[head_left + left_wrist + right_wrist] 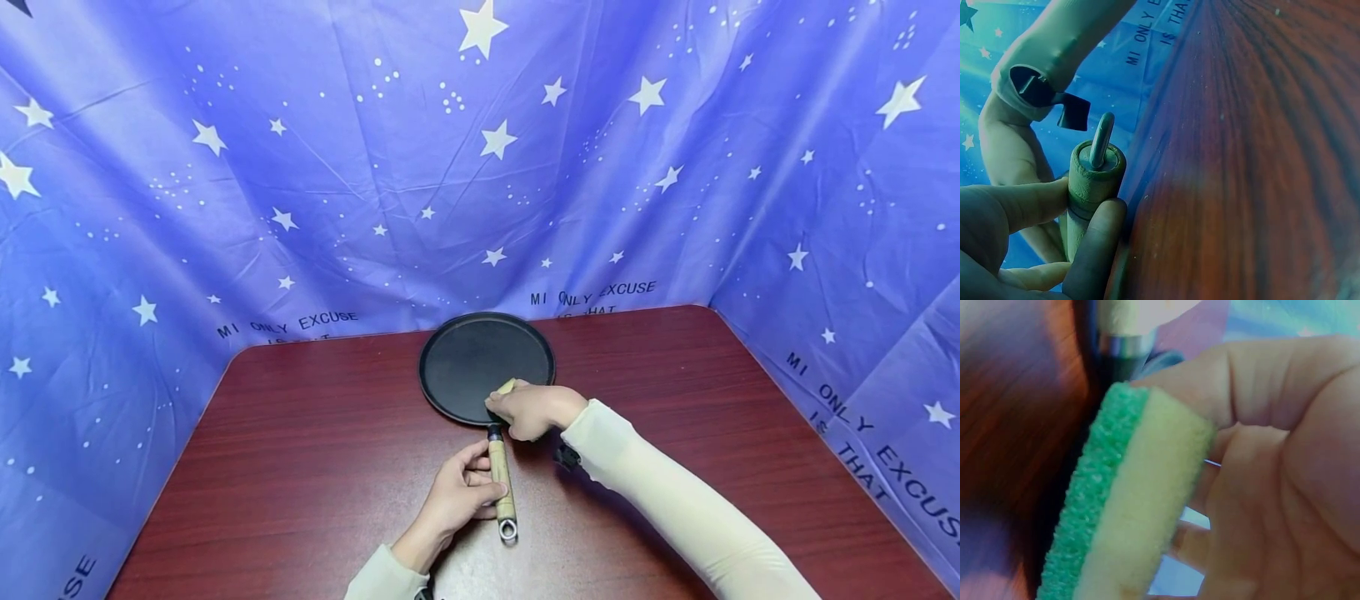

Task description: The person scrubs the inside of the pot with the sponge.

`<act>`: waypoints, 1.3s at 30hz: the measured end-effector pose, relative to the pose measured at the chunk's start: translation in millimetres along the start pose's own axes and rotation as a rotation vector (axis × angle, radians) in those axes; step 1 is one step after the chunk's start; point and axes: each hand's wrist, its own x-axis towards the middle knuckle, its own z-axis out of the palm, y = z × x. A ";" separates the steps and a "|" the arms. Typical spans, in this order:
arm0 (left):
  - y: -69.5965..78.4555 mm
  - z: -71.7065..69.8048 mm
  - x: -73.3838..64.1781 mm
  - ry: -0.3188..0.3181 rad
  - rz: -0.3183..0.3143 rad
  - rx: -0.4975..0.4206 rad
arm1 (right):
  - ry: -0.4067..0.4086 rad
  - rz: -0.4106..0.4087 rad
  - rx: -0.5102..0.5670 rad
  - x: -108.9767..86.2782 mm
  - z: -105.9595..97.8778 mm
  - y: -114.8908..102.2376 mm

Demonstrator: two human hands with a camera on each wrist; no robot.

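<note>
On the tabletop [675, 375], by its far edge, I saw the pan [476, 358], likely stiff and heavy. My left grip [456, 493] pinched its handle [497, 458], the best hold. My right grip [531, 408] pinched a soft-looking sponge [1147, 494], likely light, at the pan's near side.

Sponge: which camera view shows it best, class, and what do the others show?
The right wrist view: the sponge sits large and close, green and yellow layers visible, though one end is cut off. The head view shows only a small yellow part at the right hand; the left wrist view does not show it clearly.
</note>
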 end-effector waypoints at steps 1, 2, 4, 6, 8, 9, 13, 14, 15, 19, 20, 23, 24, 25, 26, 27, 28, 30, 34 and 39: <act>-0.1 0.0 -0.2 -0.001 0.001 -0.002 | -0.005 -0.008 -0.002 0.5 0.0 -2.3; -0.2 0.0 -0.3 -0.001 0.001 -0.003 | -0.012 -0.015 -0.004 0.7 -0.2 -4.3; -0.2 0.0 -0.6 -0.002 0.000 -0.001 | -0.014 -0.029 -0.001 2.4 -0.5 -7.5; -0.3 -0.1 -0.9 -0.003 -0.001 0.003 | -0.014 -0.043 0.007 4.0 -1.1 -10.2; -0.3 -0.2 -1.2 -0.004 -0.002 0.010 | -0.013 -0.046 0.018 5.5 -1.6 -12.9; -0.3 -0.3 -1.3 -0.004 -0.003 0.013 | -0.012 -0.049 0.024 6.4 -1.6 -14.3; 0.0 -0.6 -1.4 -0.003 -0.004 0.020 | -0.021 -0.069 0.022 10.8 -2.3 -20.5; 0.0 -0.8 -1.3 -0.003 -0.004 0.021 | -0.022 -0.073 0.019 12.6 -2.7 -21.8; 0.1 -0.9 -1.3 -0.003 -0.004 0.023 | -0.024 -0.076 0.017 14.7 -3.2 -23.1; 0.5 -1.6 -1.4 -0.004 -0.002 0.024 | -0.037 -0.078 0.008 24.9 -5.7 -27.4; 0.5 -1.7 -1.4 -0.006 -0.001 0.023 | -0.043 -0.077 0.007 27.7 -6.6 -28.3; 0.2 -1.8 -1.2 -0.010 0.003 0.020 | -0.059 -0.072 0.008 36.3 -8.9 -30.6; -0.1 -1.9 -1.0 -0.012 0.003 0.019 | -0.064 -0.072 0.008 39.0 -9.8 -31.3; -0.1 -1.9 -0.9 -0.013 0.001 0.017 | -0.070 -0.071 0.007 41.8 -10.8 -31.8; -0.1 -1.9 -0.7 -0.015 0.003 0.018 | -0.078 -0.071 0.006 44.3 -11.8 -32.4; 0.0 -1.9 -0.6 -0.016 0.000 0.015 | -0.081 -0.072 0.000 46.7 -12.9 -33.2; -0.2 -1.9 -0.4 -0.018 -0.003 0.015 | -0.087 -0.073 -0.002 49.2 -13.9 -33.7; -0.4 -1.8 -0.1 -0.019 -0.006 0.014 | -0.095 -0.076 -0.010 53.6 -15.7 -34.6; -1.1 -1.3 -0.2 -0.016 -0.006 0.015 | -0.098 -0.073 -0.020 61.7 -17.6 -36.4; -2.4 -0.8 0.5 -0.006 0.002 0.019 | -0.087 -0.067 -0.044 69.6 -19.2 -39.9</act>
